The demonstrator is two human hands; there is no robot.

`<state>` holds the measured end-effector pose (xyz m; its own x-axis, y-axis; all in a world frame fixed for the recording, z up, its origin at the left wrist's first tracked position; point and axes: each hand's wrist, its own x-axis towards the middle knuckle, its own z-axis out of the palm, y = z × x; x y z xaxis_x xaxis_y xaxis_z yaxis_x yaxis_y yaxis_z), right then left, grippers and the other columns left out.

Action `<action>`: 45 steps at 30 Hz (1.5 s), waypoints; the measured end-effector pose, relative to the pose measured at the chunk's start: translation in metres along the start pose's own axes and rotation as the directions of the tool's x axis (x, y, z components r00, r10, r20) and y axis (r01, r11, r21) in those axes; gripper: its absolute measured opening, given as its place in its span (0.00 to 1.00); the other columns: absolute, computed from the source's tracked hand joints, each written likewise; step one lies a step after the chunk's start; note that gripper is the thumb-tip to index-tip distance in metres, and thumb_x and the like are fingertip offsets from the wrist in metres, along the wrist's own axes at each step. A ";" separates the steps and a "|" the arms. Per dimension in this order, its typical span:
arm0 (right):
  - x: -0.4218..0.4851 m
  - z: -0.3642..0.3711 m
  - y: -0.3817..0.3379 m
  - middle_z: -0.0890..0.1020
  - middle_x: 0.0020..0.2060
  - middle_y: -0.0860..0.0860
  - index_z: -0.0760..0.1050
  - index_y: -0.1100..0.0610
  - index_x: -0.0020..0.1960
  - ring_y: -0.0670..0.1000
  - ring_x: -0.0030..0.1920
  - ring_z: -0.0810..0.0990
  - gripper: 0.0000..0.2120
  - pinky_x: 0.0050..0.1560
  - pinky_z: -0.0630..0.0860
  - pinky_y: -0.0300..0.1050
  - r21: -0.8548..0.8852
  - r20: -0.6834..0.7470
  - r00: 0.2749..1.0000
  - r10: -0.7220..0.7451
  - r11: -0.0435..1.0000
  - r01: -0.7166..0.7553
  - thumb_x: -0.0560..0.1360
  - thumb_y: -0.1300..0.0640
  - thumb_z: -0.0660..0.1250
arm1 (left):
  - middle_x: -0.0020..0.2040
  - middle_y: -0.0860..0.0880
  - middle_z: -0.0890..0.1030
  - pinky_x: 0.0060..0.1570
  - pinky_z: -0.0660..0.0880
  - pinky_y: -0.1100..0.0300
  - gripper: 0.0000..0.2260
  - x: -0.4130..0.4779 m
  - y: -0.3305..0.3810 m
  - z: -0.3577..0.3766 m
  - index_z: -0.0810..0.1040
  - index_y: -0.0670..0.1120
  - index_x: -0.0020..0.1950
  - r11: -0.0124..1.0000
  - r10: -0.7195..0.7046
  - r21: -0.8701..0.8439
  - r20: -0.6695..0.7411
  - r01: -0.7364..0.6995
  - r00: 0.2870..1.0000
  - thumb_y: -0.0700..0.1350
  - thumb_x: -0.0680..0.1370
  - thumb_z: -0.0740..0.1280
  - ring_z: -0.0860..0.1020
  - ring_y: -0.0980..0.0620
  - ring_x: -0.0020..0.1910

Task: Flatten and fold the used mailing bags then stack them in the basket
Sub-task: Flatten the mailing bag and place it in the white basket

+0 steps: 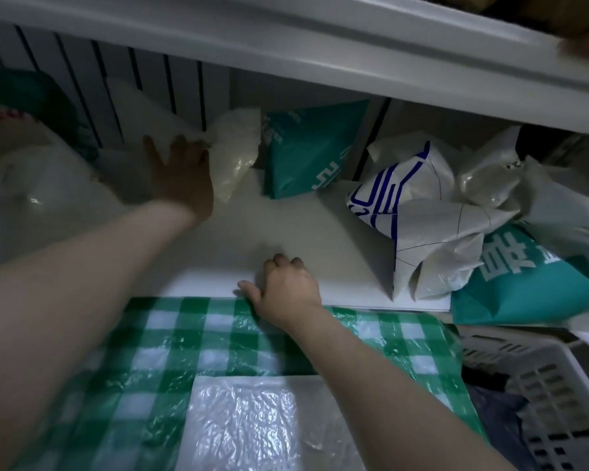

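Green-checked plastic (pixel 157 348) lies nearest you, and your right hand (pixel 288 288) rests on its far edge, fingers curled loosely, gripping nothing. Your left hand (pixel 181 175) is spread flat on a white bag (pixel 143 107) at the back left. Crumpled bags (pixel 432 226) are piled at the right, above the white basket (pixel 555 379) at lower right.

Left hand (pixel 181 178) flat on crumpled white plastic mailing bag (pixel 150 127); right hand (pixel 286 290) pressing green-checked plastic sheet (pixel 133 368); white slatted basket (pixel 551 385) at right.
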<state>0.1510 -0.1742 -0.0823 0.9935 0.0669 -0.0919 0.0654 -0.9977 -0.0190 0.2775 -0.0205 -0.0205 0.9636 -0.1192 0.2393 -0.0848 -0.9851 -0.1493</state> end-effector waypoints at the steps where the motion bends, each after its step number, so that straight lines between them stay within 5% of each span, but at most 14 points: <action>1: -0.001 -0.003 0.001 0.73 0.63 0.58 0.70 0.61 0.66 0.60 0.61 0.71 0.31 0.59 0.69 0.50 0.026 0.042 0.999 -0.004 1.000 0.003 0.80 0.36 0.52 | 0.78 0.49 0.54 0.73 0.40 0.34 0.27 -0.005 0.001 -0.005 0.53 0.48 0.79 1.000 -0.004 -0.019 -0.004 0.004 1.000 0.47 0.81 0.57 0.48 0.46 0.78; 4: -0.013 -0.009 0.014 0.72 0.66 0.58 0.70 0.59 0.68 0.58 0.65 0.70 0.26 0.62 0.67 0.47 0.270 0.112 0.994 0.008 0.962 -0.038 0.81 0.40 0.55 | 0.79 0.49 0.52 0.74 0.41 0.36 0.26 -0.027 0.001 -0.027 0.54 0.46 0.79 0.982 0.066 -0.169 -0.104 -0.083 0.992 0.41 0.82 0.57 0.47 0.46 0.78; 8: -0.049 -0.022 0.028 0.72 0.69 0.56 0.65 0.59 0.73 0.56 0.67 0.71 0.26 0.65 0.68 0.48 0.493 -0.057 0.984 0.170 0.862 -0.120 0.82 0.43 0.57 | 0.78 0.48 0.59 0.73 0.45 0.39 0.26 -0.064 0.005 -0.069 0.62 0.44 0.77 0.951 0.172 -0.204 -0.272 -0.231 0.947 0.37 0.78 0.61 0.53 0.46 0.77; 10: -0.070 -0.034 0.030 0.73 0.68 0.55 0.64 0.57 0.74 0.54 0.64 0.75 0.28 0.63 0.72 0.50 0.689 -0.044 0.955 0.294 0.701 -0.184 0.81 0.40 0.57 | 0.76 0.49 0.63 0.73 0.49 0.42 0.24 -0.090 0.008 -0.084 0.65 0.45 0.75 0.939 0.222 -0.186 -0.316 -0.290 0.922 0.37 0.79 0.61 0.58 0.45 0.76; 15: -0.117 -0.061 0.025 0.77 0.59 0.52 0.68 0.55 0.66 0.51 0.56 0.79 0.25 0.52 0.81 0.51 0.982 0.149 0.909 0.389 0.047 -0.181 0.80 0.38 0.56 | 0.69 0.49 0.73 0.71 0.55 0.46 0.23 -0.162 0.027 -0.103 0.74 0.45 0.70 0.829 0.342 -0.297 -0.403 -0.475 0.849 0.36 0.75 0.67 0.70 0.44 0.67; 20: -0.165 -0.064 0.016 0.80 0.54 0.56 0.72 0.58 0.61 0.57 0.48 0.81 0.10 0.36 0.83 0.46 0.965 0.249 0.772 0.585 -0.212 -0.151 0.83 0.56 0.58 | 0.65 0.49 0.76 0.71 0.61 0.46 0.25 -0.232 0.053 -0.120 0.78 0.45 0.66 0.701 0.328 -0.475 -0.448 -0.532 0.832 0.32 0.70 0.70 0.72 0.44 0.66; 23: -0.195 -0.064 0.022 0.78 0.55 0.55 0.70 0.59 0.64 0.57 0.40 0.82 0.12 0.31 0.81 0.43 0.944 0.304 0.713 0.632 -0.300 -0.137 0.83 0.56 0.58 | 0.68 0.47 0.73 0.71 0.61 0.45 0.24 -0.259 0.057 -0.122 0.73 0.46 0.70 0.670 0.156 -0.574 -0.512 -0.471 0.845 0.37 0.74 0.68 0.68 0.44 0.69; 25: -0.211 -0.064 0.030 0.77 0.59 0.56 0.70 0.59 0.66 0.53 0.33 0.81 0.14 0.37 0.83 0.45 0.931 0.336 0.685 0.647 -0.337 -0.139 0.83 0.55 0.58 | 0.74 0.45 0.64 0.72 0.59 0.46 0.26 -0.274 0.057 -0.125 0.63 0.45 0.76 0.671 -0.028 -0.694 -0.376 -0.262 0.926 0.44 0.79 0.65 0.63 0.43 0.72; 27: -0.226 -0.064 0.035 0.77 0.58 0.56 0.71 0.59 0.65 0.54 0.35 0.81 0.13 0.37 0.83 0.45 0.929 0.333 0.669 0.664 -0.352 -0.114 0.83 0.55 0.58 | 0.76 0.41 0.57 0.67 0.63 0.46 0.30 -0.284 0.056 -0.128 0.54 0.43 0.79 0.561 -0.182 -0.820 0.008 0.111 0.983 0.52 0.81 0.61 0.62 0.39 0.72; 30: -0.242 -0.063 0.036 0.77 0.52 0.54 0.72 0.60 0.64 0.53 0.39 0.79 0.13 0.30 0.81 0.41 0.942 0.293 0.669 0.683 -0.326 -0.080 0.83 0.54 0.58 | 0.70 0.37 0.67 0.53 0.71 0.50 0.31 -0.286 0.058 -0.120 0.57 0.37 0.75 0.332 -0.189 -0.789 0.481 0.517 0.856 0.59 0.82 0.56 0.72 0.37 0.62; 33: -0.253 -0.062 0.031 0.77 0.41 0.53 0.72 0.58 0.60 0.50 0.33 0.76 0.12 0.25 0.77 0.37 0.950 0.271 0.666 0.695 -0.306 -0.066 0.84 0.53 0.56 | 0.63 0.39 0.76 0.53 0.74 0.51 0.26 -0.290 0.065 -0.111 0.69 0.36 0.67 0.312 -0.199 -0.797 0.477 0.516 0.856 0.57 0.82 0.55 0.75 0.38 0.58; 37: -0.264 -0.053 0.028 0.72 0.32 0.54 0.70 0.56 0.45 0.49 0.27 0.67 0.14 0.26 0.67 0.40 0.961 0.254 0.650 0.716 -0.262 -0.088 0.84 0.49 0.55 | 0.63 0.39 0.75 0.49 0.69 0.52 0.18 -0.298 0.072 -0.112 0.69 0.38 0.64 0.342 -0.294 -0.789 0.425 0.510 0.856 0.51 0.84 0.55 0.74 0.37 0.60; 42: -0.282 -0.042 0.054 0.69 0.29 0.52 0.69 0.58 0.40 0.49 0.26 0.65 0.18 0.24 0.63 0.40 0.981 0.093 0.718 0.690 0.060 -0.184 0.83 0.48 0.54 | 0.62 0.39 0.76 0.49 0.67 0.52 0.14 -0.300 0.057 -0.108 0.70 0.39 0.63 0.481 -0.395 -0.745 0.286 0.462 0.873 0.45 0.85 0.51 0.74 0.37 0.59; 45: -0.290 -0.039 0.070 0.68 0.29 0.51 0.69 0.59 0.42 0.48 0.25 0.65 0.18 0.27 0.64 0.42 0.970 0.113 0.798 0.592 0.106 -0.217 0.83 0.46 0.56 | 0.61 0.38 0.76 0.46 0.65 0.51 0.15 -0.300 0.048 -0.104 0.70 0.38 0.63 0.532 -0.401 -0.721 0.246 0.443 0.882 0.45 0.85 0.50 0.75 0.36 0.58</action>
<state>-0.1287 -0.2643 -0.0179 0.8212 -0.5354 -0.1974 -0.2985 -0.1082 -0.9483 -0.0420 -0.0453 0.0003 0.9466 0.3205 0.0349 0.1991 -0.6661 0.7188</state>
